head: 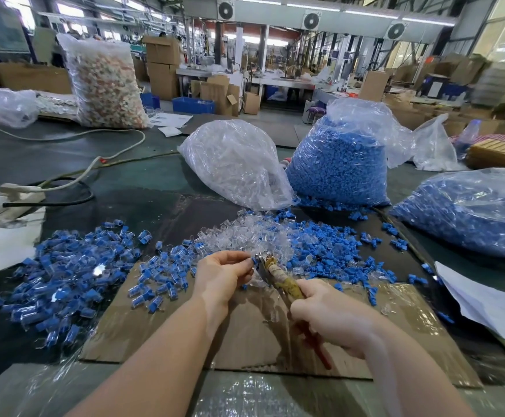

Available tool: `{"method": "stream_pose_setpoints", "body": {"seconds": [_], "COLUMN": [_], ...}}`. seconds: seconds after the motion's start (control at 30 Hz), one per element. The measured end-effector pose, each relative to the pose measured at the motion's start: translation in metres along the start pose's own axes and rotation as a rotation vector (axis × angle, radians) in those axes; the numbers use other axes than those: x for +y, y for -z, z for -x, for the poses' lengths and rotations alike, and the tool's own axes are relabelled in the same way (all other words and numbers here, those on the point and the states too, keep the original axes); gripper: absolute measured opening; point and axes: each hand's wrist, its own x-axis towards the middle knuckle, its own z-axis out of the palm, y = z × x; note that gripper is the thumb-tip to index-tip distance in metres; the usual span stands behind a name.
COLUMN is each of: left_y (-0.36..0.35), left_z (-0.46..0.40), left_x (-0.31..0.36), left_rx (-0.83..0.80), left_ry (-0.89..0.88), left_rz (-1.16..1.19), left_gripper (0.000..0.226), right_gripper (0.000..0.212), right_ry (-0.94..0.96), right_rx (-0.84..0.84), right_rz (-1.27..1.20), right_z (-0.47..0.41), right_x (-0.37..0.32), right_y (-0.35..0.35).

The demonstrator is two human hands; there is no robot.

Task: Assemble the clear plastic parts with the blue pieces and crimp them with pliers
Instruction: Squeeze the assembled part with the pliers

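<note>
My left hand (pixel 221 273) pinches a small clear-and-blue part (pixel 255 261) at its fingertips. My right hand (pixel 332 314) grips the taped handles of the pliers (pixel 278 276), whose metal jaws sit against that part. Just beyond lie a heap of loose clear plastic parts (pixel 245 236) and a spread of loose blue pieces (pixel 329 245). A big pile of joined clear-and-blue parts (pixel 64 275) covers the table to the left. The work happens over a flat cardboard sheet (pixel 245 332).
Behind the heaps stand a bag of clear parts (pixel 236 164) and a bag of blue pieces (pixel 338 164); another blue-filled bag (pixel 468 212) lies at right. White cables (pixel 73 176) cross the left of the table. White sheets (pixel 486 302) lie at the right edge.
</note>
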Motion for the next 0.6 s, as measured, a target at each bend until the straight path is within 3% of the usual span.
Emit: {"method": "stream_pose_setpoints", "body": {"seconds": [0.47,0.6], "left_y": [-0.0027,-0.0027], "left_z": [0.0065,0.0058], "left_x": [0.0087,0.0095], "left_rx": [0.034,0.040], "left_ry": [-0.057,0.018], "left_rz": [-0.177,-0.085], "left_gripper": [0.012,0.012], "right_gripper": [0.010,0.010], "right_ry": [-0.004,0.003], "right_rx": [-0.024,-0.012], "right_rz": [-0.017,0.002], "right_z": [0.0047,0.0059], "right_x": [-0.0047,-0.0054], "right_y": [0.0054,0.0032]}}
